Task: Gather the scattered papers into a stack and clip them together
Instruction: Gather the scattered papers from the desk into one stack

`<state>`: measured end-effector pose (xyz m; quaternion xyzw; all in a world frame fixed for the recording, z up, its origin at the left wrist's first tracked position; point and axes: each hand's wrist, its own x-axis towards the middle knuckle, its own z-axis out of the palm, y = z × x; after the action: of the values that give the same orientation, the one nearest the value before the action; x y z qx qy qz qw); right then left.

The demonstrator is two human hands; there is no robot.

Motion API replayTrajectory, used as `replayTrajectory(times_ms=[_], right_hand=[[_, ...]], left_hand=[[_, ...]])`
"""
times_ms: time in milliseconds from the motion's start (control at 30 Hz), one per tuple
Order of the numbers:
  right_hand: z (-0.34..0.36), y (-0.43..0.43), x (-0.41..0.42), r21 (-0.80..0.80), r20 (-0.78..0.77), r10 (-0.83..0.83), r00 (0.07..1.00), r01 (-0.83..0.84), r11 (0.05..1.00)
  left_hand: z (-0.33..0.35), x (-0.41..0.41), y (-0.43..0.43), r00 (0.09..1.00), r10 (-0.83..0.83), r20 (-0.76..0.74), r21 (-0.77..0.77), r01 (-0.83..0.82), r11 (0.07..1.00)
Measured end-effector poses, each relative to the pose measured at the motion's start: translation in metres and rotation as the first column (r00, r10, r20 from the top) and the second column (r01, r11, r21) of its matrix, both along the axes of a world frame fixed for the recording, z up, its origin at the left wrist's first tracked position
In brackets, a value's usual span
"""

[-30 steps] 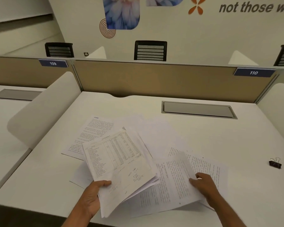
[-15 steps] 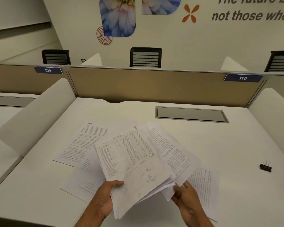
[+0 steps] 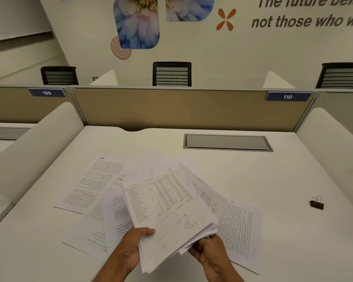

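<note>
I hold a loose stack of papers [image 3: 167, 206] above the white desk [image 3: 283, 180], a printed table on its top sheet. My left hand [image 3: 132, 247] grips the stack's lower left edge with the thumb on top. My right hand [image 3: 210, 253] pinches the sheets at the stack's lower right corner. Loose sheets still lie flat on the desk: one text page [image 3: 94, 184] at the left, some overlapping pages [image 3: 90, 231] under the stack, and one page [image 3: 240, 226] at the right. A black binder clip [image 3: 316, 203] rests alone on the desk, far right of both hands.
A grey cable hatch [image 3: 226, 142] is set into the desk behind the papers. White curved side dividers [image 3: 35, 151] and a tan back partition [image 3: 181, 108] bound the desk. Black chairs [image 3: 171, 74] stand beyond the partition.
My right hand lifted a text page off the desk at the right and brought it under the held stack. The stack has risen and the view tilted up.
</note>
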<state>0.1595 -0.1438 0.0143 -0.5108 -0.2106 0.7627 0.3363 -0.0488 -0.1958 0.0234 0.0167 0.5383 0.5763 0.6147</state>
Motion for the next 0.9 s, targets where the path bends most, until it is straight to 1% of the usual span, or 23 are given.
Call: replayTrajectory(times_ms=[200, 300, 367, 467, 500, 533, 567, 600, 633, 667, 733, 800, 900], right_hand=[[-0.004, 0.000, 0.004, -0.046, 0.021, 0.068, 0.997, -0.067, 0.997], [-0.010, 0.003, 0.010, -0.070, 0.060, 0.120, 0.991, -0.115, 0.991], [-0.012, 0.005, 0.017, -0.103, 0.096, 0.183, 0.978, -0.173, 0.980], [-0.014, 0.012, 0.038, -0.157, 0.198, 0.329, 0.924, -0.301, 0.941], [-0.016, 0.017, 0.048, -0.135, 0.260, 0.329, 0.908, -0.304, 0.943], [-0.023, 0.024, 0.059, -0.075, 0.360, 0.278, 0.890, -0.270, 0.960], [-0.032, 0.033, 0.071, 0.024, 0.513, 0.199, 0.835, -0.246, 0.969], [-0.041, 0.044, 0.083, 0.122, 0.673, 0.123, 0.729, -0.274, 0.954], [-0.046, 0.054, 0.093, 0.198, 0.782, 0.053, 0.621, -0.329, 0.923], [-0.049, 0.065, 0.101, 0.253, 0.840, -0.006, 0.543, -0.382, 0.889], [-0.053, 0.090, 0.113, 0.308, 0.889, -0.074, 0.453, -0.470, 0.827], [-0.057, 0.116, 0.119, 0.285, 0.930, -0.084, 0.358, -0.556, 0.781], [-0.057, 0.146, 0.123, 0.126, 0.982, 0.006, 0.187, -0.685, 0.718]], left_hand=[[-0.009, 0.012, 0.006, 0.991, -0.067, 0.113, -0.032, 0.071, 0.997], [-0.014, 0.019, 0.009, 0.991, -0.082, 0.105, -0.042, 0.087, 0.995], [-0.017, 0.023, 0.010, 0.993, -0.093, 0.075, -0.079, 0.099, 0.992], [-0.023, 0.025, 0.012, 0.997, -0.082, 0.013, -0.117, 0.083, 0.990], [-0.023, 0.026, 0.014, 0.998, -0.067, -0.015, -0.122, 0.065, 0.990], [-0.023, 0.026, 0.015, 0.998, -0.047, -0.047, -0.122, 0.041, 0.992], [-0.022, 0.026, 0.015, 0.996, -0.028, -0.081, -0.121, 0.018, 0.992], [-0.021, 0.026, 0.016, 0.994, -0.011, -0.108, -0.112, -0.001, 0.994], [-0.021, 0.025, 0.017, 0.992, 0.006, -0.128, -0.107, -0.020, 0.994], [-0.021, 0.023, 0.017, 0.990, 0.016, -0.140, -0.106, -0.031, 0.994], [-0.024, 0.019, 0.018, 0.988, 0.046, -0.150, -0.113, -0.063, 0.992], [-0.028, 0.015, 0.019, 0.988, 0.074, -0.139, -0.119, -0.091, 0.989], [-0.031, 0.010, 0.021, 0.984, 0.102, -0.149, -0.107, -0.118, 0.987]])
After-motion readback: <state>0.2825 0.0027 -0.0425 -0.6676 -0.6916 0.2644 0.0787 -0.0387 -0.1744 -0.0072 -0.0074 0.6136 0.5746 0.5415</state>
